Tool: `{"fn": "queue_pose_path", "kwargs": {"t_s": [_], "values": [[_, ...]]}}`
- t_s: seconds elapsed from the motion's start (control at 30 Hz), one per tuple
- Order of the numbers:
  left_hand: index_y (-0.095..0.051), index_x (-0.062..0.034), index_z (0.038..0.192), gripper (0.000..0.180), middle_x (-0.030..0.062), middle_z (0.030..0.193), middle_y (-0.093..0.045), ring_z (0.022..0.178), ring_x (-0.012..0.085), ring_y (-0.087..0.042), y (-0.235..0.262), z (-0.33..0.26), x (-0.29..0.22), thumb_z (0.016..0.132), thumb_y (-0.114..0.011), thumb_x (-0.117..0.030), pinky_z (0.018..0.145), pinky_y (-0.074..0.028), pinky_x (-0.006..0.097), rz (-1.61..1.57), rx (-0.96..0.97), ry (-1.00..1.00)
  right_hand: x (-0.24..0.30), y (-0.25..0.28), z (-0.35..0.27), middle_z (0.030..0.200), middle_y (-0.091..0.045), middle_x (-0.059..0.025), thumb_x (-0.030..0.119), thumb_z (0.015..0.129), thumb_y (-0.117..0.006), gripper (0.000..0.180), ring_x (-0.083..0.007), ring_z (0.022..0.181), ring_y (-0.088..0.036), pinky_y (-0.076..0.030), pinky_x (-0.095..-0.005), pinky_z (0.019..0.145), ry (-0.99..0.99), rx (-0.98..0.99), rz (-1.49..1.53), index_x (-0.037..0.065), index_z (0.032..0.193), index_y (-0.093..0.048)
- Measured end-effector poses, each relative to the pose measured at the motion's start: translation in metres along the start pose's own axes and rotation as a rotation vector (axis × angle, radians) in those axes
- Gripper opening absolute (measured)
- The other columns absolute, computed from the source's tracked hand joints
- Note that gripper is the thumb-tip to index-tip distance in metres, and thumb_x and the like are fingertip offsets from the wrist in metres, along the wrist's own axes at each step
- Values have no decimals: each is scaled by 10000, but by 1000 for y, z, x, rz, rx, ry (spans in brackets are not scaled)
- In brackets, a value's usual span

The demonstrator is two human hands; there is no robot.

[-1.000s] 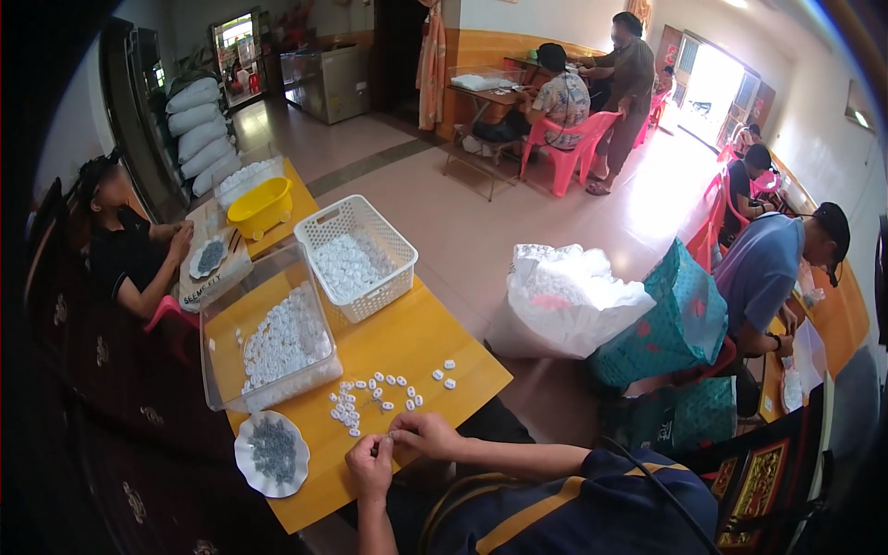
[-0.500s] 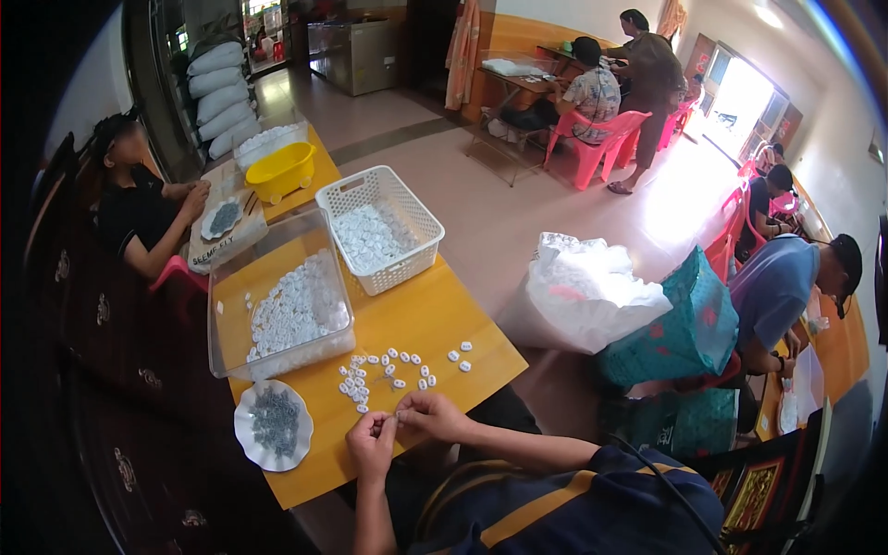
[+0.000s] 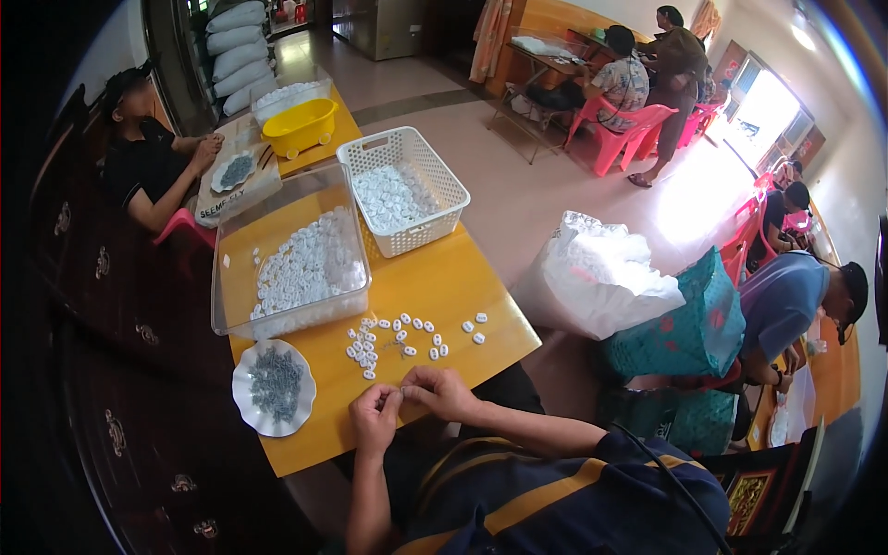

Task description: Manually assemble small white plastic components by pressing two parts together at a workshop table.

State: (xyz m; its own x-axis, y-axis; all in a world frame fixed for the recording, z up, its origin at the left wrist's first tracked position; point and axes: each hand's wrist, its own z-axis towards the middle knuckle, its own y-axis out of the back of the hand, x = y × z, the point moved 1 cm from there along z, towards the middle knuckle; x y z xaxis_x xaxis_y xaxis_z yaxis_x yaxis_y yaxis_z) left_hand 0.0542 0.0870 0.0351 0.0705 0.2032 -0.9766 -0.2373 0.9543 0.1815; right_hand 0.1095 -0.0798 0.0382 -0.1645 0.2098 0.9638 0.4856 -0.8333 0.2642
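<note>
My left hand (image 3: 375,418) and my right hand (image 3: 442,394) meet over the table's near edge, fingertips pinched together. Whatever is between them is too small to make out. Just beyond lie several small white oval pieces with dark marks (image 3: 362,349), loosely grouped on the yellow-brown table (image 3: 453,287). A few grey bits are among them. Left of my left hand is a white wavy-rimmed plate (image 3: 243,393) heaped with small grey metal-looking pieces (image 3: 277,384). Behind it stands a clear plastic bin (image 3: 231,287), partly filled with similar white pieces (image 3: 310,268).
A white perforated basket (image 3: 425,233) holds more white pieces. Farther back is a yellow tub (image 3: 301,128). At left, a person (image 3: 153,162) sits working. White (image 3: 592,277) and teal sacks (image 3: 680,319) bulge right of the table; another person (image 3: 786,296) bends over work beyond them.
The view has shifted slightly, so the table and room sit a little differently in the picture. Both hands stay pinched together in nearly the same spot.
</note>
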Motion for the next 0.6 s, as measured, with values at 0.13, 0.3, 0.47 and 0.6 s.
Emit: {"fn": "queue_pose_path", "kwargs": {"t_s": [0.13,0.3,0.47,0.6], "values": [[-673,24,855,72,-4,677,-603,598,54,-529,0,-1,3,911,-708,-6,564,-446,233,-15,9,52,-7,-1,-1,789,-683,-40,151,966,-708,123,-89,731,-633,-536,-272,679,-3,-31,95,31,989,-691],[-670,20,845,78,-26,691,-603,608,45,-530,-3,-1,6,913,-698,-3,563,-435,220,-93,32,126,-5,5,-1,792,-707,-67,152,944,-725,116,-133,726,-681,-547,-290,679,99,-58,-18,45,976,-692],[-659,4,859,73,-33,698,-599,594,41,-528,-6,1,-8,929,-675,-11,552,-422,200,-193,80,289,-1,14,-2,841,-727,-131,181,939,-713,130,-262,754,-727,-562,-341,684,136,-22,-77,58,975,-690],[-659,0,869,65,-31,708,-604,585,39,-525,-10,-1,-14,933,-670,-9,543,-419,196,-143,50,269,-5,18,-2,844,-732,-129,174,940,-712,133,-258,761,-726,-562,-336,696,121,-13,-50,50,979,-687]]}}
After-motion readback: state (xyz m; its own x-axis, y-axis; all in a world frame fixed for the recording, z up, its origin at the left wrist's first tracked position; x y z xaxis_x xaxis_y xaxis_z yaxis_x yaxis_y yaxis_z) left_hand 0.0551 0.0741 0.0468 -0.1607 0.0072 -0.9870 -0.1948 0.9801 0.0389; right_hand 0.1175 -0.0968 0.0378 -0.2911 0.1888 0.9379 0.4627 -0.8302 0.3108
